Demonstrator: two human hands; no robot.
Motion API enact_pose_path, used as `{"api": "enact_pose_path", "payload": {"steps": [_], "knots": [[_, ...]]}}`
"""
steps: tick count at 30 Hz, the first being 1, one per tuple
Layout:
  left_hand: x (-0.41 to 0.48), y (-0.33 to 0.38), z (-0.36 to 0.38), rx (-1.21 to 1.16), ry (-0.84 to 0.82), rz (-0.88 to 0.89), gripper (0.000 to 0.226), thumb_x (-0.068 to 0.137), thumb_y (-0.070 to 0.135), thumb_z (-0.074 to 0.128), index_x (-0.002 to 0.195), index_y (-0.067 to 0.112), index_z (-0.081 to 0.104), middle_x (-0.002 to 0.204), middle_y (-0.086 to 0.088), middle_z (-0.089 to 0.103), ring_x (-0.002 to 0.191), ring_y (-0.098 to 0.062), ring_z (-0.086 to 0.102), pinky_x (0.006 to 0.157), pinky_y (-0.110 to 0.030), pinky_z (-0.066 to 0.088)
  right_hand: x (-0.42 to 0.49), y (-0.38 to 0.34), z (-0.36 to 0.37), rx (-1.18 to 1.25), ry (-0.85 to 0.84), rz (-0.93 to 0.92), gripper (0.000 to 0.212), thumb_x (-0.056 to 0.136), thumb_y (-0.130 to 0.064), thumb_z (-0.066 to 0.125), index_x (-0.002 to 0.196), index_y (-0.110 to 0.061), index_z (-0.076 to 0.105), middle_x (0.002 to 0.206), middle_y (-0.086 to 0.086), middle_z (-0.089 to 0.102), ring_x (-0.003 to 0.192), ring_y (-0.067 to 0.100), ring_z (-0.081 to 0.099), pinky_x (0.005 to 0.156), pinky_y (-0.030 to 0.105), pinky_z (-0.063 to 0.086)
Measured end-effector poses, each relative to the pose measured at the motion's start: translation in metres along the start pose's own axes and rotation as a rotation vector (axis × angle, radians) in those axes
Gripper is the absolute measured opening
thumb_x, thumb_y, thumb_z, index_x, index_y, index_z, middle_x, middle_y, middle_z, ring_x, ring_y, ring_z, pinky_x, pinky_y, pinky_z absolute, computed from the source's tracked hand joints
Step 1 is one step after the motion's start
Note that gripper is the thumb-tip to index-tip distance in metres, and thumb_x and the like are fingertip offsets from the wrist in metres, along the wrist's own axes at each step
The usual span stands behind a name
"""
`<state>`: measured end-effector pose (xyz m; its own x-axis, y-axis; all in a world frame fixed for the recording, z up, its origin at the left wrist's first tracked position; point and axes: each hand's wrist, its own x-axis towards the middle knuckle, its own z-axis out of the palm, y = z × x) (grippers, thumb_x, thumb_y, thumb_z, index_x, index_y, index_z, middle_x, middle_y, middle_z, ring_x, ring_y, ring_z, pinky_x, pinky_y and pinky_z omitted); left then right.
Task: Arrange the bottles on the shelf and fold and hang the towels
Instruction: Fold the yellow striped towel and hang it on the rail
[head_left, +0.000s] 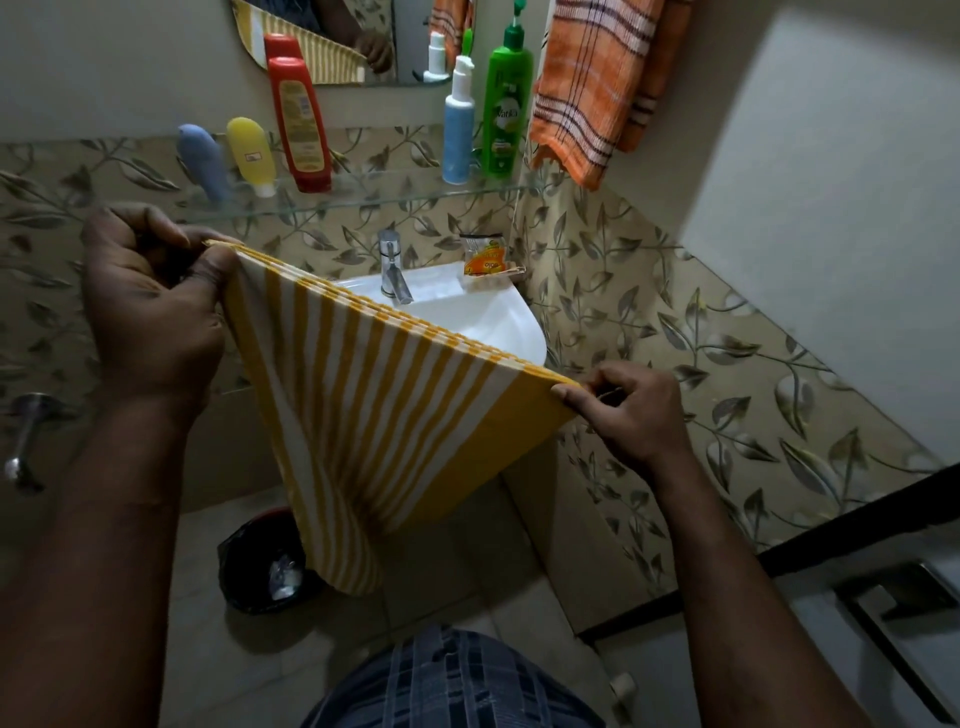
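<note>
A yellow-and-white striped towel (384, 410) hangs in mid-air in front of the sink (483, 317), folded into several layers whose edges line up along its taut top edge. The left hand (150, 306) has a closed grip on the top left corner, thumb and curled fingers pinching the layers together. The right hand (631, 410) pinches the top right corner the same way, lower and nearer. Below the top edge the cloth narrows and droops in soft folds towards the floor, its bottom end hanging over a black bin (265, 566). Further back, a glass shelf (395, 200) carries five bottles. On the left stand a grey-blue bottle (202, 161), a yellow bottle (252, 153) and a tall red bottle (301, 124). On the right stand a blue pump bottle (460, 135) and a green bottle (506, 109). An orange checked towel (597, 88) hangs at the far right, just beside the green bottle.
</note>
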<state>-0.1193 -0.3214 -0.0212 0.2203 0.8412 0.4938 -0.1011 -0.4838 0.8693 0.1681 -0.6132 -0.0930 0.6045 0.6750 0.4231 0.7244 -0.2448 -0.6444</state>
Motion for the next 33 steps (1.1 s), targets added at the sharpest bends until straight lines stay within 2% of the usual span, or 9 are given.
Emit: {"api": "enact_pose_path", "payload": {"steps": [2, 4, 6, 11, 16, 21, 24, 29, 33], "knots": [[-0.008, 0.001, 0.005, 0.01, -0.01, 0.004, 0.02, 0.095, 0.028, 0.072, 0.107, 0.022, 0.058, 0.104, 0.006, 0.067, 0.103, -0.011, 0.07, 0.097, -0.035, 0.059, 0.004, -0.002, -0.003, 0.023, 0.057, 0.054, 0.025, 0.083, -0.035, 0.086, 0.072, -0.019, 0.071, 0.069, -0.009, 0.067, 0.06, 0.004, 0.061, 0.053, 0.015, 0.044], [-0.015, -0.003, 0.01, 0.033, -0.008, 0.011, 0.028, 0.095, 0.013, 0.069, 0.097, 0.034, 0.05, 0.101, 0.005, 0.065, 0.1, -0.011, 0.069, 0.097, -0.038, 0.058, 0.009, -0.004, -0.007, 0.051, 0.111, 0.089, 0.026, 0.084, -0.032, 0.086, 0.072, -0.017, 0.069, 0.07, -0.004, 0.068, 0.062, 0.01, 0.064, 0.052, 0.025, 0.05], [-0.022, -0.006, 0.013, 0.043, -0.014, 0.014, 0.033, 0.095, 0.007, 0.067, 0.093, 0.034, 0.049, 0.099, 0.006, 0.065, 0.097, -0.009, 0.068, 0.095, -0.036, 0.057, 0.012, -0.006, -0.01, 0.054, 0.152, 0.101, 0.027, 0.085, -0.028, 0.086, 0.071, -0.017, 0.066, 0.068, -0.006, 0.065, 0.061, 0.011, 0.06, 0.052, 0.022, 0.049], [-0.033, -0.016, 0.019, 0.077, -0.056, -0.017, 0.035, 0.096, 0.003, 0.065, 0.088, 0.034, 0.049, 0.093, 0.01, 0.065, 0.091, -0.013, 0.065, 0.089, -0.042, 0.056, 0.017, -0.003, -0.013, 0.028, 0.208, 0.152, 0.025, 0.088, -0.027, 0.083, 0.076, -0.017, 0.063, 0.07, -0.009, 0.06, 0.06, 0.0, 0.052, 0.052, 0.012, 0.041], [-0.044, -0.023, 0.027, 0.178, -0.098, 0.012, 0.035, 0.092, 0.001, 0.064, 0.083, 0.034, 0.055, 0.091, 0.003, 0.067, 0.089, -0.018, 0.067, 0.086, -0.047, 0.058, 0.019, 0.003, -0.013, -0.014, 0.277, 0.203, 0.024, 0.088, -0.027, 0.082, 0.078, -0.013, 0.065, 0.073, 0.0, 0.065, 0.066, 0.019, 0.062, 0.056, 0.022, 0.045], [-0.047, -0.018, 0.032, 0.359, -0.141, 0.194, 0.036, 0.073, -0.018, 0.052, 0.084, 0.012, 0.068, 0.088, -0.002, 0.065, 0.085, -0.017, 0.063, 0.08, -0.031, 0.055, 0.021, 0.002, -0.014, -0.093, 0.32, 0.19, 0.022, 0.087, -0.031, 0.08, 0.078, -0.019, 0.064, 0.073, -0.003, 0.064, 0.068, 0.02, 0.062, 0.061, 0.038, 0.056], [-0.05, -0.016, 0.034, 0.501, -0.211, 0.253, 0.037, 0.072, -0.012, 0.051, 0.086, 0.011, 0.077, 0.094, -0.002, 0.064, 0.089, -0.013, 0.06, 0.077, -0.018, 0.048, 0.024, -0.003, -0.009, -0.059, 0.324, 0.209, 0.018, 0.086, -0.027, 0.081, 0.087, -0.021, 0.065, 0.08, -0.003, 0.067, 0.074, 0.019, 0.066, 0.067, 0.041, 0.061], [-0.048, -0.031, 0.024, 0.702, -0.359, 0.261, 0.039, 0.072, -0.019, 0.062, 0.091, 0.009, 0.082, 0.101, -0.006, 0.06, 0.09, -0.023, 0.059, 0.076, -0.027, 0.044, 0.026, -0.007, -0.007, -0.096, 0.283, 0.147, 0.021, 0.088, -0.021, 0.08, 0.108, -0.023, 0.075, 0.097, -0.002, 0.074, 0.086, 0.018, 0.07, 0.077, 0.039, 0.063], [-0.048, -0.042, 0.014, 0.804, -0.429, 0.302, 0.04, 0.068, -0.024, 0.067, 0.087, 0.009, 0.08, 0.101, -0.008, 0.061, 0.083, -0.033, 0.062, 0.069, -0.034, 0.05, 0.028, -0.007, -0.013, -0.165, 0.256, 0.097, 0.018, 0.089, -0.019, 0.08, 0.106, -0.017, 0.082, 0.102, 0.001, 0.079, 0.09, 0.015, 0.071, 0.087, 0.041, 0.062]]}}
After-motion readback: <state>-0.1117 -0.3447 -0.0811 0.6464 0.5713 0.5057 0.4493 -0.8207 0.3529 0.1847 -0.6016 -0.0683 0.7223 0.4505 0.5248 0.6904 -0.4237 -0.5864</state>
